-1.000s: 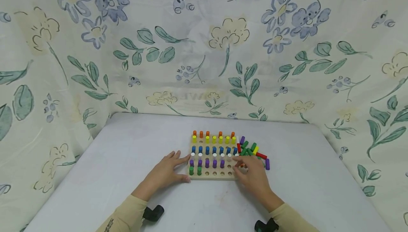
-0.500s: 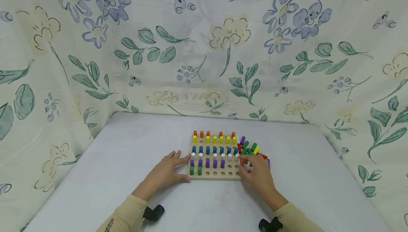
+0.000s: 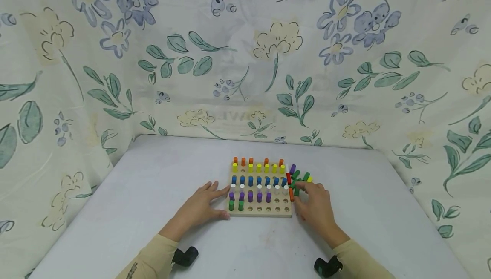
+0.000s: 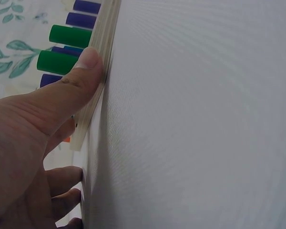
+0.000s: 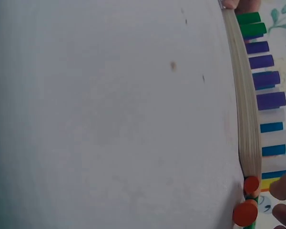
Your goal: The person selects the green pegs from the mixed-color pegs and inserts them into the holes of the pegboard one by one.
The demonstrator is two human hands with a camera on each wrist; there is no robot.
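Note:
A wooden pegboard [image 3: 264, 212] lies on the table, with rows of orange, yellow, blue, white, purple and green pegs standing in it. Two green pegs [image 3: 241, 205] stand at the left of the nearest row; the other holes in that row are bare. My left hand [image 3: 199, 205] rests at the board's left side, its thumb against the near corner and its index finger at the left edge. My right hand [image 3: 317, 206] is over the loose pegs beside the board's right edge, thumb and fingers apart. An orange peg [image 3: 291, 194] lies next to its fingertips. I see nothing between them.
Loose green pegs [image 3: 306, 176] and a purple peg [image 3: 293, 169] lie by the board's right edge, partly covered by my right hand. A red peg [image 3: 289, 179] lies against that edge. Floral cloth [image 3: 245, 57] stands behind the white table [image 3: 172, 159].
My right hand has moved right, from above the board's right end to the loose pegs, uncovering the bare holes at the near right. My left hand stays in place.

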